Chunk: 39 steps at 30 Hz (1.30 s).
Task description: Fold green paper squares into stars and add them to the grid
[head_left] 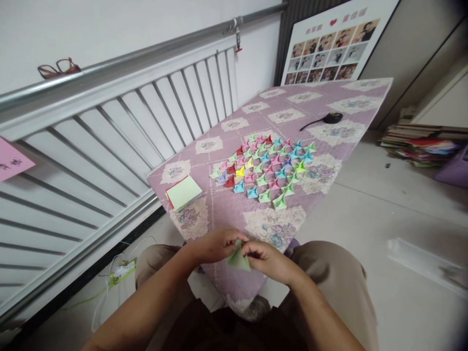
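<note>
Between my two hands is a pale green sheet of origami paper [238, 261], partly folded to a point at its top. My left hand [219, 245] pinches it from the left near the upper tip. From the right, my right hand [265, 258] grips its upper edge with closed fingers. Beyond the hands, several small folded paper pieces [262, 180] in green, pink, blue, red and yellow stand in rows on the table. A stack of square coloured paper [185, 192], light green on top, lies at the table's left side.
A floral purple cloth [226, 214] covers the table. A black object with a thin tail [332, 118] lies toward the far right. A white radiator [146, 112] runs along the left, with glasses [58, 69] above. A photo board [329, 48] stands behind; a power strip [124, 270] lies on the floor.
</note>
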Each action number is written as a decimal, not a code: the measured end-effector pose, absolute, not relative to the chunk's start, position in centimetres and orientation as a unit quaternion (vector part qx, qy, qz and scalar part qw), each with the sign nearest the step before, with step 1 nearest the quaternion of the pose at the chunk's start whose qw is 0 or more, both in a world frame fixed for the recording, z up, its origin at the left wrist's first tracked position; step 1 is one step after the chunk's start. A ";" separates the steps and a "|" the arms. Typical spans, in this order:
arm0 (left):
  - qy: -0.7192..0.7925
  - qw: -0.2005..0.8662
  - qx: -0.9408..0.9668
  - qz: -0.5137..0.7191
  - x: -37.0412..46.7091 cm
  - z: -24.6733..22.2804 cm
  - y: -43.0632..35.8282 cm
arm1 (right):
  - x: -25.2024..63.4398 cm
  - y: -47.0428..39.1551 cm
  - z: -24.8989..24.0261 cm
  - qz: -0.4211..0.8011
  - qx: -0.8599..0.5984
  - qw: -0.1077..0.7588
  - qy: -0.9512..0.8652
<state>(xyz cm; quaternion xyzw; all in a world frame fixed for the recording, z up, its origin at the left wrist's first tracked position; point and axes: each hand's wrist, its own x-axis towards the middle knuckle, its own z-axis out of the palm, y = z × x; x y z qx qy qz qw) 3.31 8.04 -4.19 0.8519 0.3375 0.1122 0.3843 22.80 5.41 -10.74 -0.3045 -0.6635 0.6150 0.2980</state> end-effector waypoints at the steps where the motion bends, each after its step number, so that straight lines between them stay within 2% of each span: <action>1: 0.345 0.394 0.845 0.106 3.3 -4.1 8.0 | 22.9 5.4 -10.8 0.627 -0.300 0.296 -0.655; 10: 0.377 0.461 0.799 0.091 2.8 -4.1 8.1 | 23.2 5.4 -10.8 0.690 -0.263 0.276 -0.616; 19: 0.353 0.650 0.671 0.047 2.0 -4.2 8.4 | 23.7 5.6 -10.1 0.723 -0.260 0.234 -0.595; 28: 0.406 0.585 0.696 0.094 2.5 -5.5 7.8 | 23.7 5.6 -10.8 0.733 -0.261 0.251 -0.576; 39: 0.398 0.621 0.663 0.128 2.6 -7.6 7.2 | 23.4 5.7 -10.9 0.740 -0.246 0.271 -0.564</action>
